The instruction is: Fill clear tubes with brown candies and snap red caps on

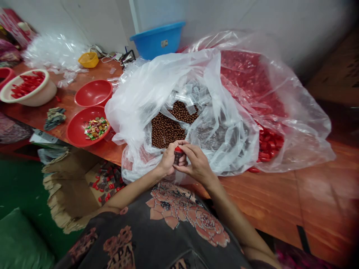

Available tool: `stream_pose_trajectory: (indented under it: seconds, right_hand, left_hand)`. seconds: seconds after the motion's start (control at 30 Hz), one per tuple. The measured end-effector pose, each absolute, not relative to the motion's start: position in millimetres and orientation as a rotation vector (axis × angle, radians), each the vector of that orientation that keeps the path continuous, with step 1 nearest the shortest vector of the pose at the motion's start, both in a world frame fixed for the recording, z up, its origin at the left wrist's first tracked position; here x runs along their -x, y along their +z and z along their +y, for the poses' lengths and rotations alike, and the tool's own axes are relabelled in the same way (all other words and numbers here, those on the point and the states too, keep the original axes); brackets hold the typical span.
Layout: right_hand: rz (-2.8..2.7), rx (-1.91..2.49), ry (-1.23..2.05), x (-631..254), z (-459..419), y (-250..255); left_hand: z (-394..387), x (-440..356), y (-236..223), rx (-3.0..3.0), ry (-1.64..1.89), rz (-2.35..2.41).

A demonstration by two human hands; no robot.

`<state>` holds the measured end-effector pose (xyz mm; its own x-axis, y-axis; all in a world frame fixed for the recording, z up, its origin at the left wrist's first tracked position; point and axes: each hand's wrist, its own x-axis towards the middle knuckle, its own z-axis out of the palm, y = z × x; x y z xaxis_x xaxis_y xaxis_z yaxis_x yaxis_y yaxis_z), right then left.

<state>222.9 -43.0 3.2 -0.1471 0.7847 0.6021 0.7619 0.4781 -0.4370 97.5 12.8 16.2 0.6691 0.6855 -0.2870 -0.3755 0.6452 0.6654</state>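
Note:
Close in front of my body, both hands are closed around a small clear container with a red cap (178, 150); dark contents show through its wall. My left hand (167, 158) wraps it from the left side. From the right, my right hand (196, 160) grips it with thumb and fingers near the cap. Just beyond the hands, brown chocolate balls (165, 129) lie in an opened clear plastic bag (134, 97). Empty clear tubes (193, 93) rest behind the balls inside the same bag.
Red caps (269, 144) fill a large bag on the right. Leftward stand a red bowl (74, 129) of wrapped sweets, another red bowl (94, 93) and a white bowl (42, 93) of red pieces. An open cardboard box (67, 186) below holds red-capped containers. A blue basin (158, 41) is behind.

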Motion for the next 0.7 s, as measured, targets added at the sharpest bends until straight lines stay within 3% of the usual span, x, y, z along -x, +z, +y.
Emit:
stream_pose_trajectory:
  seconds: [0.33, 0.57, 0.7]
  right_hand:
    - [-1.95, 1.254, 0.158, -231, -46, 13]
    - [-1.973, 1.188, 0.045, -231, -48, 8]
    - [-1.837, 1.294, 0.427, -236, -52, 13]
  left_hand:
    - [10, -100, 29, -0.675, 0.447, 0.59]
    - [7, -104, 32, -0.678, 0.402, 0.694]
    - [12, -100, 36, -0.712, 0.431, 0.627]
